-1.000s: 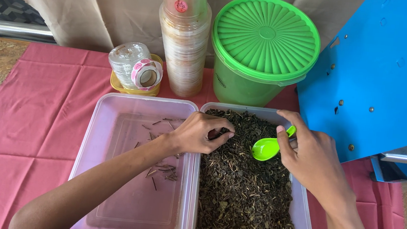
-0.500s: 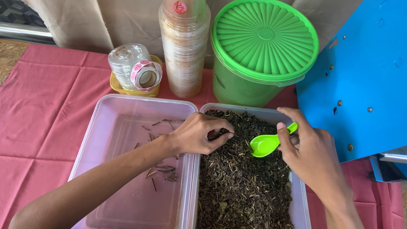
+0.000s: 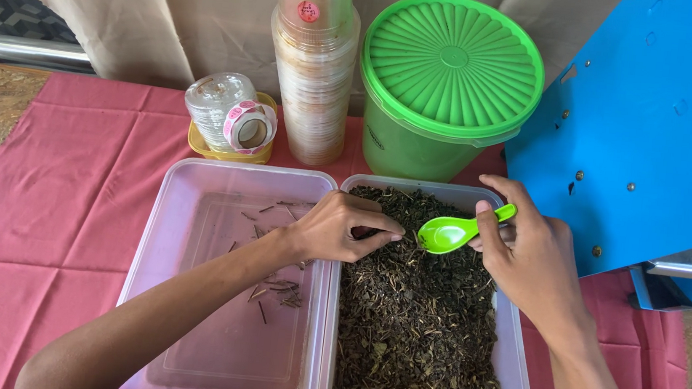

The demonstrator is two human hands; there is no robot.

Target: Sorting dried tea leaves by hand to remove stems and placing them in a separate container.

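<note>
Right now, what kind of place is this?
Probably a small home or market packing table: a tub of dried leaves, stacked clear cups, and a green lidded bucket on a red cloth.

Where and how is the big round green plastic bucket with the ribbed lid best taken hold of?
Grip the green plastic bucket by its tapering wall under the overhanging ribbed lid, probably with both palms from left and right. No handle shows; a tall stack of clear plastic cups crowds its left side.
</note>
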